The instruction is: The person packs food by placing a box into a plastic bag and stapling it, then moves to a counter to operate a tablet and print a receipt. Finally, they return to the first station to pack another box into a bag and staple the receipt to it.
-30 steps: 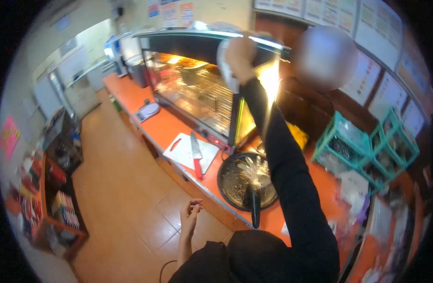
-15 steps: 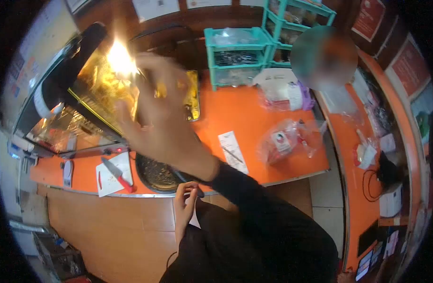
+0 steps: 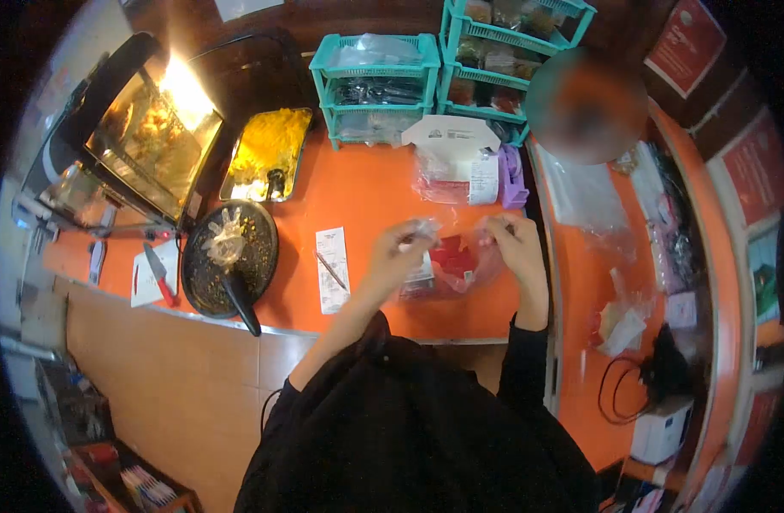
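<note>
Both hands are at a clear plastic bag (image 3: 458, 275) that holds red packets, on the orange counter near its front edge. My left hand (image 3: 400, 254) pinches the bag's left rim, fingers closed. Fingers bent together, my right hand (image 3: 513, 244) grips the opposite side of the rim. The bag's mouth lies between the two hands. Left of it lies a receipt (image 3: 331, 269) with a pen (image 3: 332, 271) across it. Just behind the bag stands a white box (image 3: 453, 144) in clear plastic, with a paper slip on it.
A dark pan (image 3: 205, 286) holds a clear glove (image 3: 226, 238); its handle (image 3: 241, 303) overhangs the front edge. Further left are a knife (image 3: 158, 269) and a lit display case (image 3: 146, 141). Behind stand a tray of yellow food (image 3: 272, 145) and teal racks (image 3: 375, 75).
My right hand has left the area by the lamp and moved right to the bag. My left hand has risen from the counter's front edge to the bag. The view has shifted; a glove now shows on the pan.
</note>
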